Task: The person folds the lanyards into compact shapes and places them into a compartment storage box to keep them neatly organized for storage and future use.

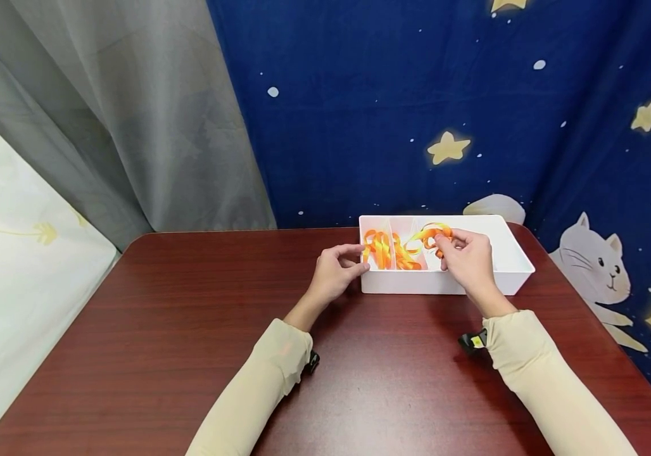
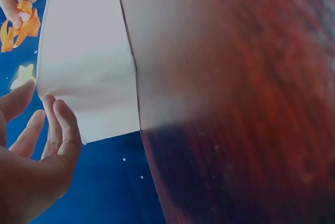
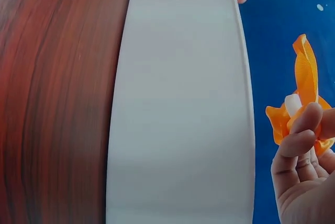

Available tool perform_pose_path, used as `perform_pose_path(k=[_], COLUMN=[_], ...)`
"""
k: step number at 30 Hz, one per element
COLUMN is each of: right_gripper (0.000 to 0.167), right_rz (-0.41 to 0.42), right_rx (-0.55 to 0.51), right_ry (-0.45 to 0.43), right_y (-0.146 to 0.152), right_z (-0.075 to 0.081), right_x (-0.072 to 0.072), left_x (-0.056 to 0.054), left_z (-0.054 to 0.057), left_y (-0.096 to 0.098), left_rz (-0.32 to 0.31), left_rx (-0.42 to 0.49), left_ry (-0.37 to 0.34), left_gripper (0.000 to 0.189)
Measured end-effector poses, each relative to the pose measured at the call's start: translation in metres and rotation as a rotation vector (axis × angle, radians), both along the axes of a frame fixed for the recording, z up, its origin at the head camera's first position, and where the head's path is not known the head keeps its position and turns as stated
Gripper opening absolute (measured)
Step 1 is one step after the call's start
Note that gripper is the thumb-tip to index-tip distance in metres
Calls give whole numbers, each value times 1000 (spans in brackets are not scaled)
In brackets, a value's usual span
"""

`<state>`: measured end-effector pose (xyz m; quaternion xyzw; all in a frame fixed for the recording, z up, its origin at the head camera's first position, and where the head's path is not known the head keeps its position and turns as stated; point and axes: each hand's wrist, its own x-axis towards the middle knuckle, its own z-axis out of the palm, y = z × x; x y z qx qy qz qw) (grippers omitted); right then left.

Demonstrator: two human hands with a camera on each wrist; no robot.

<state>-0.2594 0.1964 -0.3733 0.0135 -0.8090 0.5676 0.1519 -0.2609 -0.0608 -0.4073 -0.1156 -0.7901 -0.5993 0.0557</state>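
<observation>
A white divided box [image 1: 417, 283] stands at the back right of the table. My right hand [image 1: 470, 258] is over its middle and pinches a looped orange ribbon [image 1: 429, 235] between thumb and fingers. In the right wrist view, that ribbon [image 3: 306, 75] rises above the box rim, with a small white piece [image 3: 292, 103] among its loops. My left hand [image 1: 334, 272] is at the box's left end, fingers loosely extended by the rim. Orange ribbon [image 1: 380, 249] lies in the leftmost compartment, and more orange ribbon [image 1: 405, 256] fills the one beside it.
The dark red wooden table [image 1: 189, 329] stretches left and in front of the box. Behind it hang a grey curtain [image 1: 149, 114] and a blue star-patterned cloth [image 1: 360, 114]. The box's right section [image 1: 508, 250] shows a bare white interior.
</observation>
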Motion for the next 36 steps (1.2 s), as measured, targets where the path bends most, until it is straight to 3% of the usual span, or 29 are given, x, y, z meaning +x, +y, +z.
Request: perform_pose_path(k=[9, 14, 20, 31, 36], right_gripper=[29, 30, 30, 36, 22], right_rz=[-14, -20, -22, -26, -29], right_rx=[46, 105, 181, 389, 521], right_ry=[-28, -82, -149, -171, -183], right_y=[13, 17, 19, 18, 17], right_z=[-1, 0, 2, 5, 7], right_x=[-8, -10, -11, -16, -21], left_x=[-2, 0, 0, -1, -1], left_z=[1, 4, 7, 7, 6], left_y=[0, 0, -1, -1, -2], left_rz=[-10, -23, -30, -29, -29], left_rx=[-39, -30, -19, -31, -29], left_ry=[-51, -101, -113, -133, -128], left_gripper=[37, 37, 37, 36, 34])
